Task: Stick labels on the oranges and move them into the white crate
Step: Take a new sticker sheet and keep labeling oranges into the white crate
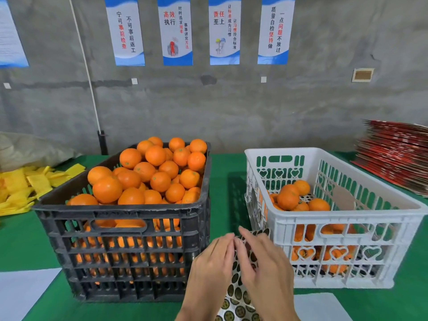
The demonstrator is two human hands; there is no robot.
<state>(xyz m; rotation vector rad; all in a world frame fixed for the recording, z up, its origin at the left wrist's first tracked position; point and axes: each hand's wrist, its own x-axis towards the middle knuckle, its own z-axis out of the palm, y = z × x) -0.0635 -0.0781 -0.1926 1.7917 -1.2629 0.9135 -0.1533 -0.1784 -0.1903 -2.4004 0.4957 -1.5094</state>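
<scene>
Left hand (209,266) and right hand (266,269) both have fingers pinched on the label sheet (238,295) — fingertips meet at its upper edge, sheet held upright between the palms, dark round stickers showing. Black crate (129,249) at 10 o'clock from the hands, heaped with oranges (148,172). White crate (335,228) at 2 o'clock, a few oranges low inside — none in hand. Green table (222,181) underneath. Yellow pads (30,184) far at 9–10 o'clock, red stack (393,154) at 2 o'clock.
</scene>
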